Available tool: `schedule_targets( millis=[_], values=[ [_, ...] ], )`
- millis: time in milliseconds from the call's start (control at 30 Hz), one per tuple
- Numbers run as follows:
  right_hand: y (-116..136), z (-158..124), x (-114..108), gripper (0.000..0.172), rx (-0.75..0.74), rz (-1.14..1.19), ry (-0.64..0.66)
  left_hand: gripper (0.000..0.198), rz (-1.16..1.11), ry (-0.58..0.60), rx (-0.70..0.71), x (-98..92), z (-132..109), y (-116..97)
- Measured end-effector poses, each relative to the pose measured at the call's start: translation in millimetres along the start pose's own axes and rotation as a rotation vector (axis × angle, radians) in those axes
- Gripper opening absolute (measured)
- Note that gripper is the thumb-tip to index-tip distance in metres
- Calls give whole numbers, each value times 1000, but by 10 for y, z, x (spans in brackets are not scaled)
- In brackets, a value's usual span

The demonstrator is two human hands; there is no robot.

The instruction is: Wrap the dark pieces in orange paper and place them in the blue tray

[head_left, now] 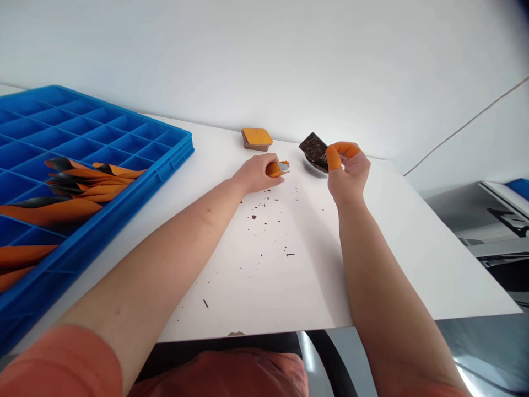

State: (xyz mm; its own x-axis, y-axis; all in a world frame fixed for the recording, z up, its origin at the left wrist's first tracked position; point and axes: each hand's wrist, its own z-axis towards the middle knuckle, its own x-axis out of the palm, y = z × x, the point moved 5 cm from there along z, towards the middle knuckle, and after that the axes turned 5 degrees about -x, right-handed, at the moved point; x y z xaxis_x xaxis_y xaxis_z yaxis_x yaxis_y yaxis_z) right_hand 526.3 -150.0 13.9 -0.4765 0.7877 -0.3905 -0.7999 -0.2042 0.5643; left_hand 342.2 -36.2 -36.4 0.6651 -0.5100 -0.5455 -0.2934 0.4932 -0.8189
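Observation:
My left hand is closed around a small orange piece with a grey inner side, above the middle of the white table. Orange covers on its thumb and forefinger dress my right hand, which pinches a dark, flaky square piece. That piece is tilted over a small round dish, mostly hidden beneath it. Behind my left hand lies a brown block with an orange top.
A blue divided tray on the left holds several orange and black curved pieces. Dark crumbs are scattered over the white table. A white wall stands behind; a thin cable hangs at the right.

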Motion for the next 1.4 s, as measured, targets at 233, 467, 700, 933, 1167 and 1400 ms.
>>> schedule_targets(
  millis=[233,467,700,933,1167,1400],
  values=[
    [283,-41,57,2,-207,-117,234,33,-65,4,-22,-4,23,41],
    [437,-21,-8,4,-282,-132,199,37,-104,24,-66,-20,51,61],
    [422,-67,78,3,-289,-142,329,39,-256,162,-142,18,29,100],
    [511,-99,155,7,-392,-289,405,39,-310,210,-153,10,8,54],
    [626,-136,197,14,-423,-283,445,36,-410,316,-183,-2,36,52],
    [670,-113,158,15,-376,-205,436,25,-457,443,-232,-121,-40,-45]
  ],
)
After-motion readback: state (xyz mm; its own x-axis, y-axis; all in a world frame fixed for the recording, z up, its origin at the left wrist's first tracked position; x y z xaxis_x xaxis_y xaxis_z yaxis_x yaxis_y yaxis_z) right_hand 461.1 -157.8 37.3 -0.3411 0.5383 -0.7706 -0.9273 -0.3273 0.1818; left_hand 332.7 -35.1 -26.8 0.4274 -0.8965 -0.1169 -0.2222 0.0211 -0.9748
